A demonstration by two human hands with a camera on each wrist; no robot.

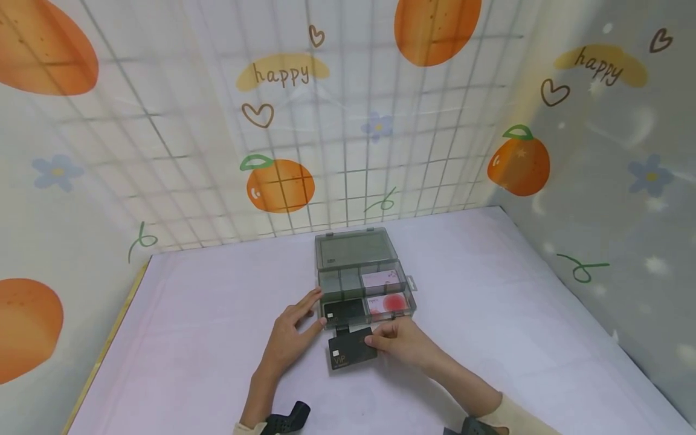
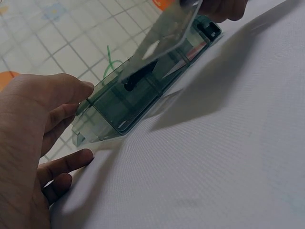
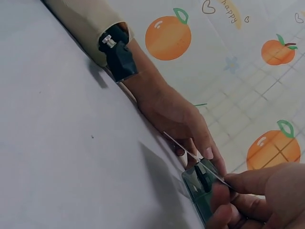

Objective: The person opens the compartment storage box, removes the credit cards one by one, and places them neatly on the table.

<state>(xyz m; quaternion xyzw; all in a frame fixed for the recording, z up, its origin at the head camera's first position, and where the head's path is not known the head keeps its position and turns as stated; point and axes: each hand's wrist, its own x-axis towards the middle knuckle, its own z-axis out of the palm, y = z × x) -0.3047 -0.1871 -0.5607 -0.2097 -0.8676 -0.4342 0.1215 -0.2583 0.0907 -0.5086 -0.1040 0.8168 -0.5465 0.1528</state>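
A translucent grey-green divided box (image 1: pixel 328 281) stands on the white table, its lid (image 1: pixel 356 249) tipped back. Inside, a black card (image 1: pixel 348 311) lies in the near left compartment and a white card with a red circle (image 1: pixel 394 302) in the near right one. A pale pink card (image 1: pixel 379 278) fills the far right compartment. My right hand (image 1: pixel 405 342) pinches a black VIP card (image 1: pixel 352 351) by its right edge, tilted in front of the box. With fingers spread, my left hand (image 1: pixel 287 338) rests against the box's left side; in the left wrist view its forefinger (image 2: pixel 78 88) reaches the rim.
White cloth covers the table (image 1: pixel 217 302) around the box. Behind it hangs a printed curtain (image 1: pixel 337 139) with oranges, hearts and a grid, and a similar sheet (image 1: pixel 614 199) borders the right side. A small hanging tab (image 1: pixel 411 283) juts from the box's right side.
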